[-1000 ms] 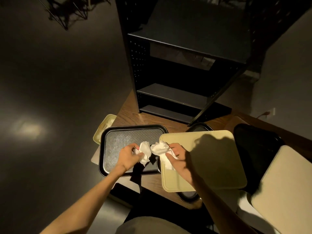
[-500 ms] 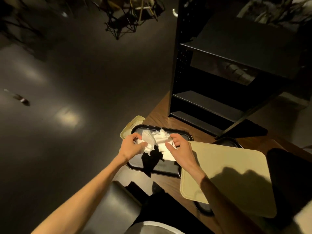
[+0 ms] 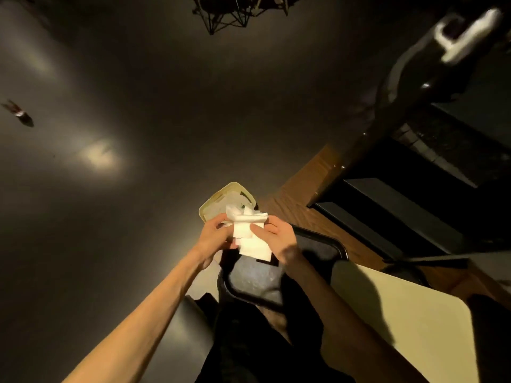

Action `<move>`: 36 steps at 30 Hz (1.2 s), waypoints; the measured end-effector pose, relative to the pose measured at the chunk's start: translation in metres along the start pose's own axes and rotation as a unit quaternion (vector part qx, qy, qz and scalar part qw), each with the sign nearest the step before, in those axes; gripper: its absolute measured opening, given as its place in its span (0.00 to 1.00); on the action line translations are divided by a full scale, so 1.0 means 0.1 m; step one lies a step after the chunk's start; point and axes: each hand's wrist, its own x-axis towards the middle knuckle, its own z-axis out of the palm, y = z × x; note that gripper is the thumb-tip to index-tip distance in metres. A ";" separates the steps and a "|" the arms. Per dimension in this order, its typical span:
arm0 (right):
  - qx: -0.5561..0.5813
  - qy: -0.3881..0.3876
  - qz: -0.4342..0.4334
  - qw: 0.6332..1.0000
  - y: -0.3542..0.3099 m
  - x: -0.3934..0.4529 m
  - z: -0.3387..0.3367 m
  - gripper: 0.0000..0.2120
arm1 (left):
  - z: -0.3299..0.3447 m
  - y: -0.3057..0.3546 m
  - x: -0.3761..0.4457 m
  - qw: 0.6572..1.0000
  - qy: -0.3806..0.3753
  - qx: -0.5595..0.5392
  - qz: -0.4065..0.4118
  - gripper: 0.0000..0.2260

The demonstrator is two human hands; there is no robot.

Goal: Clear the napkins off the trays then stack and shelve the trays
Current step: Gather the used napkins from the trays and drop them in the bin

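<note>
Over black tray [image 3: 318, 246], hands grip seemingly crumpled napkins [image 3: 250, 233].

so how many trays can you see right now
2 for sure: a black tray under the hands on the table's corner, and a cream tray at lower right. The cream container behind the napkins may be a bin; others may be hidden.

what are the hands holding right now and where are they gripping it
Both hands hold the bunched white napkins: the left hand grips the left side, the right hand pinches the right side.
</note>
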 end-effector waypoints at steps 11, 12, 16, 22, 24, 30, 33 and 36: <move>-0.087 -0.066 0.082 0.991 0.05 1.65 1.12 0.12 | -1.08 -0.05 1.08 0.986 0.000 -0.150 -0.067 0.12; -0.086 -0.054 0.089 0.991 0.14 1.78 1.19 0.09 | -1.14 -0.11 1.21 0.989 0.003 -0.124 -0.074 0.12; -0.043 -0.029 0.133 0.990 0.52 2.35 1.43 0.10 | -1.29 -0.46 1.83 0.992 -0.003 -0.079 -0.097 0.14; 0.063 0.102 0.187 0.975 1.25 3.37 1.73 0.29 | -1.45 -1.10 2.83 0.971 0.152 -0.145 -0.118 0.14; 0.055 0.131 0.220 0.965 1.56 3.69 1.82 0.30 | -1.47 -1.38 3.10 0.967 0.171 -0.146 -0.124 0.12; 0.067 0.196 0.300 0.931 2.20 4.50 2.26 0.30 | -1.54 -2.04 3.75 0.961 0.191 -0.134 -0.147 0.13; 0.071 0.208 0.294 0.930 2.48 4.80 2.41 0.31 | -1.57 -2.21 3.99 0.958 0.189 -0.155 -0.147 0.12; 0.064 0.209 0.306 0.927 2.83 5.00 2.39 0.31 | -1.60 -2.36 4.21 0.962 0.177 -0.153 -0.143 0.13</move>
